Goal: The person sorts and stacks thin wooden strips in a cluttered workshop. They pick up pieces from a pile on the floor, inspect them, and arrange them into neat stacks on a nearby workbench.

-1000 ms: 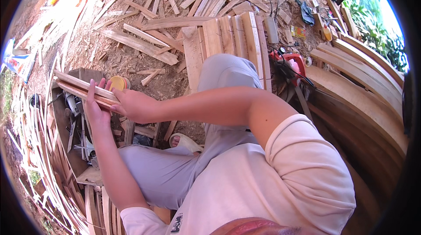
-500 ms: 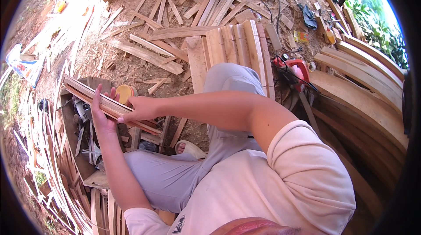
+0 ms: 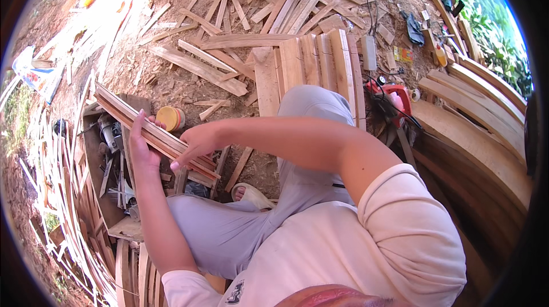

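At nine o'clock sits a wooden box [image 3: 124, 230]; beside it, the left hand [image 3: 146, 149] curls its grip around wooden strips [image 3: 162, 136] slanting from ten to four o'clock; the right hand [image 3: 198, 140] pinches them nearer their four-o'clock end.

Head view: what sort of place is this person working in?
Likely an open-air woodworking spot: long curved boards are stacked at the right, wooden offcuts lie strewn over bare dirt, and a wooden box of tools sits near the left hand.
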{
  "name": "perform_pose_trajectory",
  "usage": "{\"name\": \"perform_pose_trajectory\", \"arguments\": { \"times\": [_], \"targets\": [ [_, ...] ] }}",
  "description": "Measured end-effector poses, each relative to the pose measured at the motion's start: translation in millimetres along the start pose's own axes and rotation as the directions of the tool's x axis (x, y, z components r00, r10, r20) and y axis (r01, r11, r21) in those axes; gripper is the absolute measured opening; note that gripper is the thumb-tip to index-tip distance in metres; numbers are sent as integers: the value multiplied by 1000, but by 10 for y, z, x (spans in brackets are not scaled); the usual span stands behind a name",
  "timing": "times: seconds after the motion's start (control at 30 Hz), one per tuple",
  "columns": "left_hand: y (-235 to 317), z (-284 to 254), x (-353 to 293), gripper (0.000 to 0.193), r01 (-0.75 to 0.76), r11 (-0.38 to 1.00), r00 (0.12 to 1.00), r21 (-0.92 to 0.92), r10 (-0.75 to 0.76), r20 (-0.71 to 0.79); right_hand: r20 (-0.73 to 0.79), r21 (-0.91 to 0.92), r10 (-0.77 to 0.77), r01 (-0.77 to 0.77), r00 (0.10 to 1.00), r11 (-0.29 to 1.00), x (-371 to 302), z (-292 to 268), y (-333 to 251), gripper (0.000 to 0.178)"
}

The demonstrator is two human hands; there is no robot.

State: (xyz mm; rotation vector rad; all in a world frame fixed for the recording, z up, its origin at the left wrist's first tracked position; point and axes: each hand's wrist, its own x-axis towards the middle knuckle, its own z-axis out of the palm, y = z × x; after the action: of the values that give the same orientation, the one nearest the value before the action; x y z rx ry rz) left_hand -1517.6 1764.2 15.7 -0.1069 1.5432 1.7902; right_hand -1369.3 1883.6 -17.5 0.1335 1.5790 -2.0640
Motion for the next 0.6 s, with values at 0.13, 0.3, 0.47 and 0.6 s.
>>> {"name": "perform_pose_trajectory", "arguments": {
  "times": [0.13,0.3,0.47,0.6],
  "targets": [
    [-3,12,-117,20,16,997,1000,80,-14,-16,-79,-408,228,-240,970,881,-217,-1059,-63,95],
    [35,81,-498,22,9,972,1000,233,-6,-13,-863,-33,138,-326,486,945,-638,-3347,1238,33],
    [-34,-148,-804,27,17,947,990,321,28,-135,-995,-43,52,-863,80,504,-1071,-4691,2079,44],
    [-122,-310,-778,26,64,940,989,335,-16,-144,-972,234,124,-858,-199,457,-1442,-5242,2666,55]
  ]
}}
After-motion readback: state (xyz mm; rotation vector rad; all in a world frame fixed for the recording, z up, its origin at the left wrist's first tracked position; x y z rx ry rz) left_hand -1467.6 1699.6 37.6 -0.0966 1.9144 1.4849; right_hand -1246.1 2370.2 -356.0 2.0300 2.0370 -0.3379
